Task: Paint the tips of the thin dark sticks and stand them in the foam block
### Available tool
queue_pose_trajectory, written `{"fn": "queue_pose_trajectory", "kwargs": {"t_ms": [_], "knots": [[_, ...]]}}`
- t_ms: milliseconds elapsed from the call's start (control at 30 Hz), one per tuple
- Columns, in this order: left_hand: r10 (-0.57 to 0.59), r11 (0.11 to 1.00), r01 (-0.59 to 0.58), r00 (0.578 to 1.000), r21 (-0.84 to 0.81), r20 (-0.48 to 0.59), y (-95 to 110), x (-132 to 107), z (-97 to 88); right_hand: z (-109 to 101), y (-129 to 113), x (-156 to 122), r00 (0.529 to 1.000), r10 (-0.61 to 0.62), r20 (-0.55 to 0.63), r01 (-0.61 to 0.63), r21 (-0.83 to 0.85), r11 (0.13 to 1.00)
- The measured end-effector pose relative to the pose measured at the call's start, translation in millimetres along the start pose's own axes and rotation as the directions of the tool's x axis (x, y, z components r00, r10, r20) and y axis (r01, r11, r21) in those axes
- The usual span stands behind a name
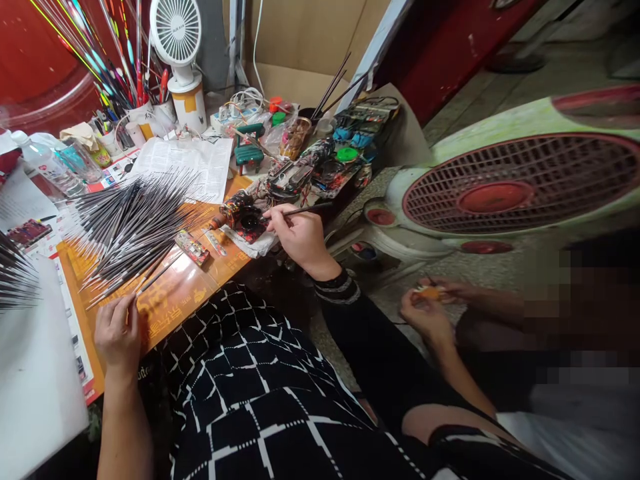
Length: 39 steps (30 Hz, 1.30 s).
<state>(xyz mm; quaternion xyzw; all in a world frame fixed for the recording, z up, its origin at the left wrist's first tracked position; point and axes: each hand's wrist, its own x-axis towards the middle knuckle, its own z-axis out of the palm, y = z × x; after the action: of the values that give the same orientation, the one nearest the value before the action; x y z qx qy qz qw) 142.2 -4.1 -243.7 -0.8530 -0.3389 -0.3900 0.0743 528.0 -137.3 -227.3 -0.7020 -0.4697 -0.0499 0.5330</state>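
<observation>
My left hand (119, 328), at the table's front edge, pinches the end of a thin dark stick (159, 274). The stick slants up and away towards a small paint-speckled block (193, 247). My right hand (303, 241) is closed round a slim dark-handled brush (311, 209). The brush's working end points left, over a small pot of black paint (249, 221); whether it touches the paint I cannot tell. A big heap of similar thin dark sticks (133, 223) with pale, fine ends lies on the orange tabletop (173, 310) beyond my left hand.
Paint-crusted jars and a green lid (347, 155) crowd the right rear. A small white fan (176, 30) stands behind the heap; a large floor fan (495, 193) is at right. White foam (37, 373) lies left. Another person's hands (430, 310) hold something orange.
</observation>
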Motion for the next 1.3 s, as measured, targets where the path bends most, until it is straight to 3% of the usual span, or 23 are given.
{"fn": "queue_pose_trajectory", "kwargs": {"t_ms": [300,533,800,1100,1300], "knots": [[0.03,1.0,-0.03,0.999,0.003,-0.01,2.1,1.8,-1.2,-19.4,-7.9,-4.1,0.997,0.082,-0.012,-0.081,0.059,0.995],[0.041,0.999,-0.041,0.999,-0.003,-0.021,3.7,2.3,-1.5,-28.0,-12.0,-7.9,0.997,0.053,-0.048,-0.051,0.045,0.998],[0.04,0.999,-0.04,0.999,-0.005,-0.025,3.4,0.9,-0.8,-26.3,-13.2,-12.1,0.997,-0.025,0.067,0.025,0.009,1.0],[0.012,0.999,-0.012,1.0,-0.033,0.0,4.1,-0.1,-1.2,-32.9,-5.9,-16.0,1.0,0.018,0.014,-0.018,-0.012,1.0],[-0.017,0.999,0.017,1.0,-0.034,0.016,8.2,-1.4,-2.1,-33.6,-12.7,-29.1,0.988,0.126,-0.09,-0.112,0.145,0.983]]}}
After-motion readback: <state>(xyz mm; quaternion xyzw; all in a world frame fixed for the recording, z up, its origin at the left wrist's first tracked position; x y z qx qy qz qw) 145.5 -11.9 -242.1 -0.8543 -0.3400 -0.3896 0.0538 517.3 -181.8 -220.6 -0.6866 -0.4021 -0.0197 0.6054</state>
